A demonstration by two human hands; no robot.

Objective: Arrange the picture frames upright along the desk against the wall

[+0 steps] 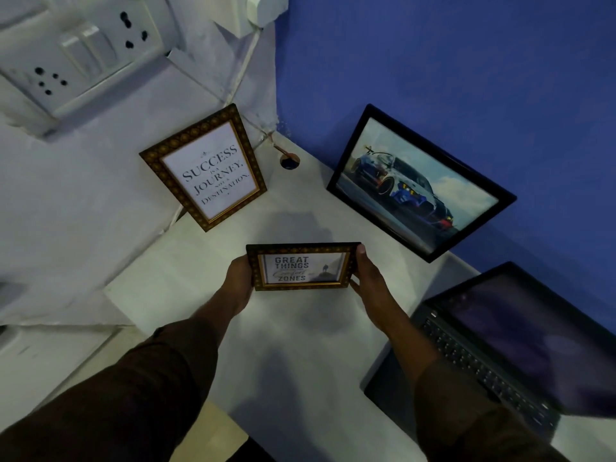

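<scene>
Both hands grip small frame by ends above desk.

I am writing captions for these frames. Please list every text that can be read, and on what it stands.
"SUCCESS IS A JOURNEY, NOT A DESTINATION." on the gold frame leaning at the white wall.
"GREAT THINGS ... ZONES" on the small frame held by both hands; its script line is too blurred to read.
Car picture: no readable text.
Laptop keys: too small.

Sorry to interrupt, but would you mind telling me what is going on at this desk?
A person holds a small "Great Things" frame above the white desk, left hand and right hand gripping its side edges. The "Success" frame already leans against the white wall, the car picture against the blue wall. An open laptop sits at right.
</scene>
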